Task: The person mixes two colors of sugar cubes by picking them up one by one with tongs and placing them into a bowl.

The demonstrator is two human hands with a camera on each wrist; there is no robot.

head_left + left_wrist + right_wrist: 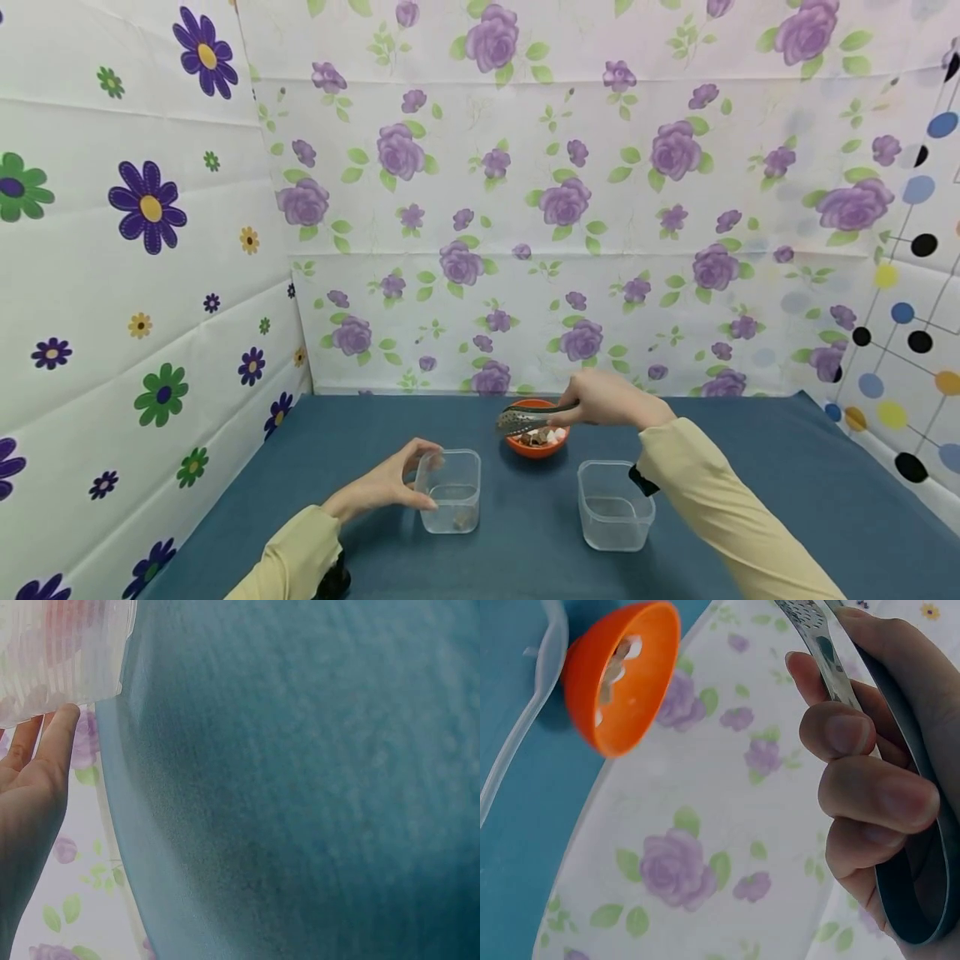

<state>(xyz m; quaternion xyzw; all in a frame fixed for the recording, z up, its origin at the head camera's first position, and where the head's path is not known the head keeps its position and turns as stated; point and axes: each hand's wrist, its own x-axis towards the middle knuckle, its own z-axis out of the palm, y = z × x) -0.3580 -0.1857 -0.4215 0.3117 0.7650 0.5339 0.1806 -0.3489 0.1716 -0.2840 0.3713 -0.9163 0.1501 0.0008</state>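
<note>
My left hand [393, 482] holds a clear plastic container [467, 492] by its left side, thumb in front and fingers behind. A small pale piece shows through the container's bottom. Higher and to the right, my right hand [606, 398] grips metal tongs [517, 420] with perforated heads, held over an orange bowl [534, 452]. Brown and white pieces [551, 435] lie in the bowl. In the right wrist view, the fingers curl round the tongs [820, 645]; whether anything is between the tips is cut off there. The left wrist view shows fingertips against the ribbed container [67, 660].
A second clear plastic container [617, 533] stands on the blue tablecloth [525, 558], below my right forearm. Flower-patterned cloth [465, 208] hangs behind the table's far edge, with further patterned cloths at left and right.
</note>
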